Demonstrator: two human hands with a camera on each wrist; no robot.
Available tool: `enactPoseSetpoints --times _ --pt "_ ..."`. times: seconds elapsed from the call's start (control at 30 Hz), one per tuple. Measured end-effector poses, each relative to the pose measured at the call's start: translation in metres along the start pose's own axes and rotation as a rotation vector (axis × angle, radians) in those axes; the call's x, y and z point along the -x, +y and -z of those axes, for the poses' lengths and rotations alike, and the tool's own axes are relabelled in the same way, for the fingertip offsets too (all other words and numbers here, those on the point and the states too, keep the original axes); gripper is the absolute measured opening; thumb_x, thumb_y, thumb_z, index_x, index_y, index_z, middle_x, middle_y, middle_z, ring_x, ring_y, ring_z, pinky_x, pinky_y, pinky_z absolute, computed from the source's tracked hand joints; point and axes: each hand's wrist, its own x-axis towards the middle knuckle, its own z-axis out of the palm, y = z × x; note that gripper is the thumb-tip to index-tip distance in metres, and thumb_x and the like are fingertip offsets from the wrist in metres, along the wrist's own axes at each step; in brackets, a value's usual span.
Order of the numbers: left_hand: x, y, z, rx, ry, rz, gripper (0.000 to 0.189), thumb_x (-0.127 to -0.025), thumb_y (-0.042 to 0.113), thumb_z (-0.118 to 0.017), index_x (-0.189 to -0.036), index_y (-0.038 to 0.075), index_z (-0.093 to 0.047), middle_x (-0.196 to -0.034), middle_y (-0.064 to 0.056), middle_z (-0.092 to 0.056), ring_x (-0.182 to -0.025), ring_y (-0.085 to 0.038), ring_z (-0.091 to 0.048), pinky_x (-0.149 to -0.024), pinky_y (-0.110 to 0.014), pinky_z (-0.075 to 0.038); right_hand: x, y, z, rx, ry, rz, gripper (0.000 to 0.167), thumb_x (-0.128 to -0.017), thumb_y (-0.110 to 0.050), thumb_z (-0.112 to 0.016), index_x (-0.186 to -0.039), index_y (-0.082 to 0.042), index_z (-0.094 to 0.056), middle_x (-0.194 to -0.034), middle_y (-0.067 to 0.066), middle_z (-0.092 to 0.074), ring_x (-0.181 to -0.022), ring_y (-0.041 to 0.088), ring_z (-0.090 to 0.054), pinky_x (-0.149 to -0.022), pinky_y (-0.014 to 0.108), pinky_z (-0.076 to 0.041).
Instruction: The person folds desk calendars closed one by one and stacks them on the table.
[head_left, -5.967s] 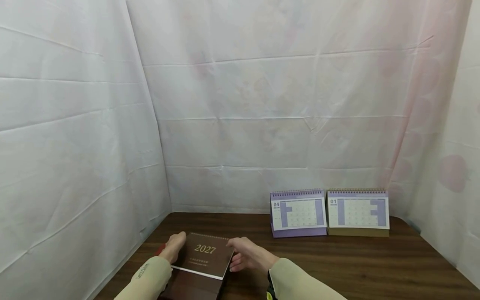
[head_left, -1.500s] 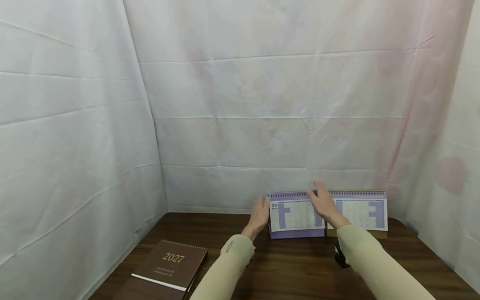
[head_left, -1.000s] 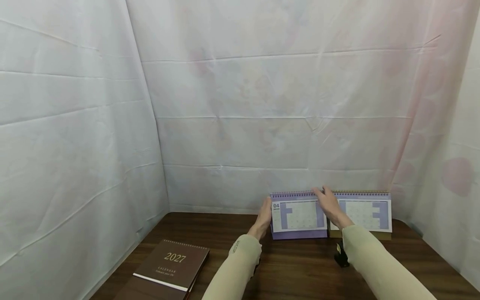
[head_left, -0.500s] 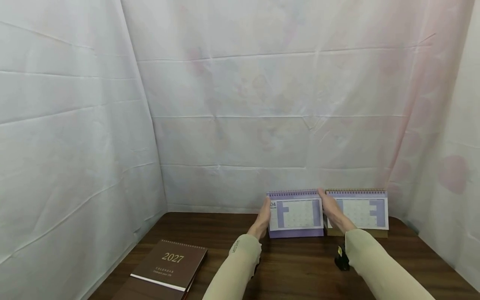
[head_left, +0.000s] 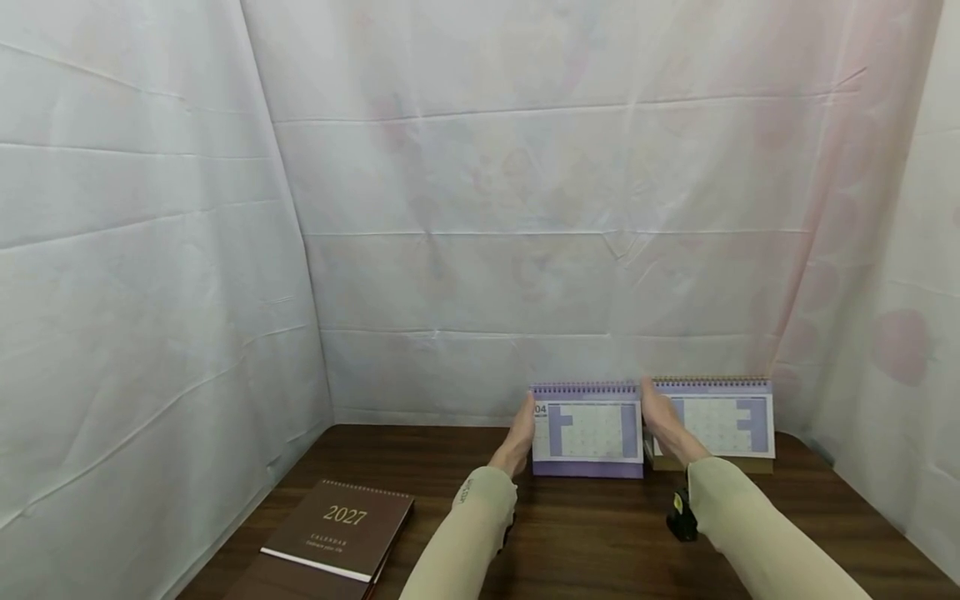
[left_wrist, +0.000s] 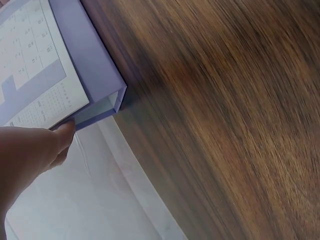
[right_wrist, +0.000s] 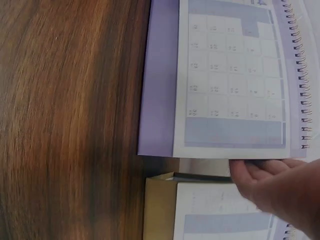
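A purple desk calendar (head_left: pixel 588 433) showing month 04 stands upright like a tent at the back of the table. My left hand (head_left: pixel 519 435) grips its left side edge; in the left wrist view, the fingertips (left_wrist: pixel 65 132) sit at the opening of its purple stand (left_wrist: pixel 95 65). At the other end, my right hand (head_left: pixel 666 421) holds the right side edge. The right wrist view shows its fingers (right_wrist: pixel 250 172) bent in against that edge, in the gap beside a second calendar. That second one, a gold-based desk calendar (head_left: pixel 723 421), stands just to the right, partly covered by my right hand.
A brown 2027 calendar (head_left: pixel 341 525) lies flat at the front left of the dark wooden table (head_left: pixel 585 533), on another brown item (head_left: pixel 288 579). Pale cloth (head_left: pixel 465 283) hangs behind the table and along both sides.
Both hands have left the brown calendar, now lying further left. My right hand has slipped from the purple calendar's top to its right edge. The purple calendar has shifted slightly left, opening a gap.
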Motion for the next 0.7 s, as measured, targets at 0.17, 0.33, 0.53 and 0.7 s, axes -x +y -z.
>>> enactPoseSetpoints --times 0.17,0.33,0.53,0.7 --pt "0.0001 -0.0003 0.0042 -0.004 0.004 0.013 0.071 -0.099 0.062 -0.017 -0.149 0.015 -0.035 -0.153 -0.015 -0.034 -0.143 -0.038 -0.026 -0.117 -0.059 -0.015 -0.0002 -0.0014 -0.0025 0.044 0.089 -0.015 0.097 -0.092 -0.066 0.007 -0.134 0.007 -0.040 -0.131 0.037 -0.040 -0.112 0.049 -0.047 -0.104 0.057 -0.037" --pt "-0.0005 0.0005 0.0053 -0.014 0.013 0.012 0.080 -0.095 0.070 -0.018 -0.153 0.016 -0.028 -0.160 -0.016 -0.022 -0.147 -0.042 -0.015 -0.117 -0.061 -0.012 0.0001 -0.0037 -0.0032 0.024 0.093 -0.034 0.095 -0.094 -0.062 0.006 -0.139 0.009 -0.036 -0.127 0.040 -0.040 -0.112 0.051 -0.045 -0.103 0.057 -0.038" --pt "-0.0013 0.0017 0.0070 -0.005 0.008 0.010 0.077 -0.094 0.072 -0.018 -0.139 0.018 -0.049 -0.147 -0.014 -0.041 -0.143 -0.040 -0.027 -0.116 -0.060 -0.017 -0.0032 -0.0012 0.0007 -0.109 0.063 -0.068 0.089 -0.096 -0.060 0.001 -0.141 0.012 -0.028 -0.098 0.021 -0.050 -0.084 0.029 -0.054 -0.089 0.046 -0.048" --pt "-0.0035 0.0041 0.0080 0.029 0.012 0.028 0.079 -0.094 0.071 -0.019 -0.144 0.014 -0.043 -0.148 -0.016 -0.038 -0.145 -0.042 -0.022 -0.116 -0.061 -0.017 -0.0036 -0.0009 0.0045 -0.132 0.002 -0.075 0.093 -0.096 -0.060 0.002 -0.144 0.015 -0.022 -0.112 0.025 -0.050 -0.087 0.024 -0.055 -0.088 0.043 -0.048"
